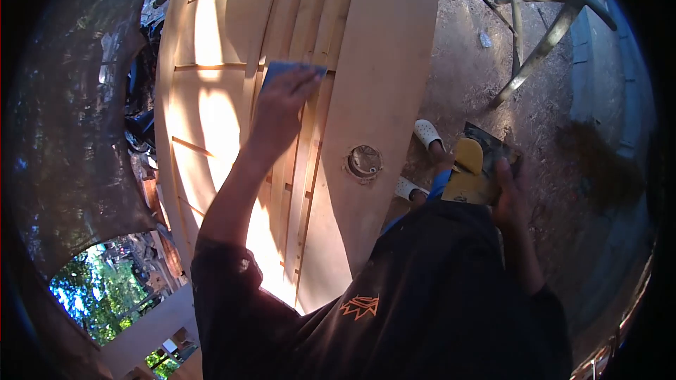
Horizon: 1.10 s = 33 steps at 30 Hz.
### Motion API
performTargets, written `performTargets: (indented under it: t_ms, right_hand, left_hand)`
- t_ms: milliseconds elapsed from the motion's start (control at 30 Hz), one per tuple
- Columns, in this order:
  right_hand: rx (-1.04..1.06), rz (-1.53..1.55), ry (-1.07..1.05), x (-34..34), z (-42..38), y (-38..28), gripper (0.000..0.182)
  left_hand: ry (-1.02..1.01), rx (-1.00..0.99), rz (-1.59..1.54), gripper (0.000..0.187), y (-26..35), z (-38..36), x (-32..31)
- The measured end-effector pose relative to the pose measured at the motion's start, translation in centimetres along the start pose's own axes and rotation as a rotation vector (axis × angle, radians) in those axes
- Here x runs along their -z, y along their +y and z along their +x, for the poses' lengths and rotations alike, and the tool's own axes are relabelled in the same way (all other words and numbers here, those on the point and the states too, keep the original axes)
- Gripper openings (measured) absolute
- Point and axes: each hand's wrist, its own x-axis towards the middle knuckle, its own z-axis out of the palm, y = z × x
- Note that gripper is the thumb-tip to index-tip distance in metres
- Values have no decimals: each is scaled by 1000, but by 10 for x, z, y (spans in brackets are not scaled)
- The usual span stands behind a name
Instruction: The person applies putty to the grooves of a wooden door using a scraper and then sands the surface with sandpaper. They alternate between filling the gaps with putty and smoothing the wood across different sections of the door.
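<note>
My left hand is closed on a flat blue pad, perhaps a folded abrasive sheet, and rests with it on the slatted middle of a large pale wooden panel. Its fingertips point toward the panel's far end. Down by my right side, my right hand grips the edge of a flat yellow-and-black tool with a rounded yellow grip and a dark plate. This tool is held off the panel, over the ground. Part of my right hand is in shadow.
A round metallic tin sits on the panel's right board. Wooden poles stand at upper right. White clogs show on the dirt ground. A dark sheet hangs at left. Sunlight glares on the panel's left half.
</note>
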Motion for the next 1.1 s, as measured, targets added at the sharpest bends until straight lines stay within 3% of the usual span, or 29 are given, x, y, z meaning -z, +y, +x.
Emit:
performTargets:
  t_ms: [67,167,333,533,633,733,1100]
  right_hand:
    - [-23,32,44,3,3,1,26]
    - [-26,78,76,4,8,4,27]
    - [34,58,-29,-1,8,-4,27]
    - [89,73,-51,6,1,-7,25]
    - [82,67,-77,12,-3,3,32]
    - [57,39,-90,-2,-11,4,26]
    - [0,51,-188,-32,-37,10,31]
  left_hand:
    - [-27,-17,44,55,5,-35,3]
    - [-330,105,-108,55,10,-48,39]
    - [-218,140,-117,56,-3,46,58]
    - [-351,121,-237,57,-17,79,44]
    - [-430,72,-130,55,-7,42,48]
    - [-443,115,-122,51,13,-4,52]
    - [-204,191,-54,41,73,-196,31]
